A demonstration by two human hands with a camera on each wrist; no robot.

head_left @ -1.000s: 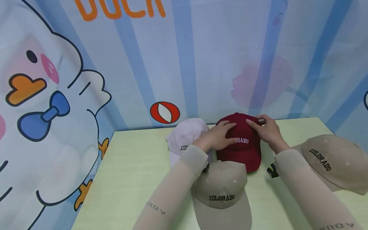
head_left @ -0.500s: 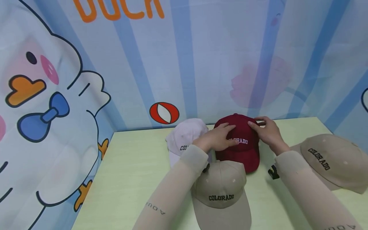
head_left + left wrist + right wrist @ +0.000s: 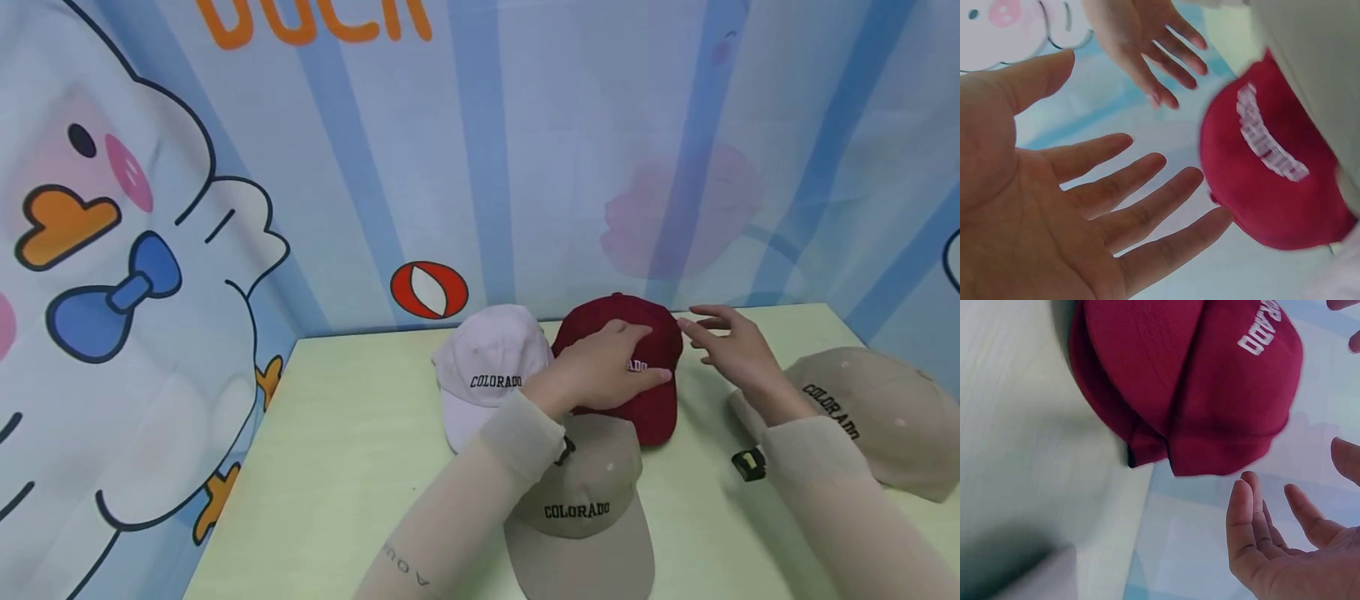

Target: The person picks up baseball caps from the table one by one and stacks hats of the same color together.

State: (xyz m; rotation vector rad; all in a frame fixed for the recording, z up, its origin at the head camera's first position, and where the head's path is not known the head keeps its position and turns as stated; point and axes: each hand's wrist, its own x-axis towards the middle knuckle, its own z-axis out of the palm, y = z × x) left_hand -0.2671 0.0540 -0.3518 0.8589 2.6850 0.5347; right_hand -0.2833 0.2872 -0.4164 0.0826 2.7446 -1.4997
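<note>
A dark red baseball cap (image 3: 611, 312) with white lettering rests at the back of the table, its brim toward me. My left hand (image 3: 600, 367) hovers over its front with fingers spread; in the left wrist view that palm (image 3: 1054, 219) holds nothing. Just right of the cap is my right hand (image 3: 738, 354), fingers loosely extended and apart from the crown. The right wrist view shows its fingers (image 3: 1244, 519) near the cap's edge. A beige cap (image 3: 581, 500) sits in front of the red one, partly behind my left sleeve. Left of the red cap stands a pale lilac cap (image 3: 495, 350).
Another beige cap (image 3: 885, 408) lies at the right, partly hidden by my right forearm. The light table (image 3: 337, 450) ends at a wall hanging (image 3: 555, 167) printed with a cartoon duck and blue stripes.
My right hand has drawn away from the red cap toward the right. The left hand has lifted and shifted right across the cap's front, uncovering the lilac cap's lettering.
</note>
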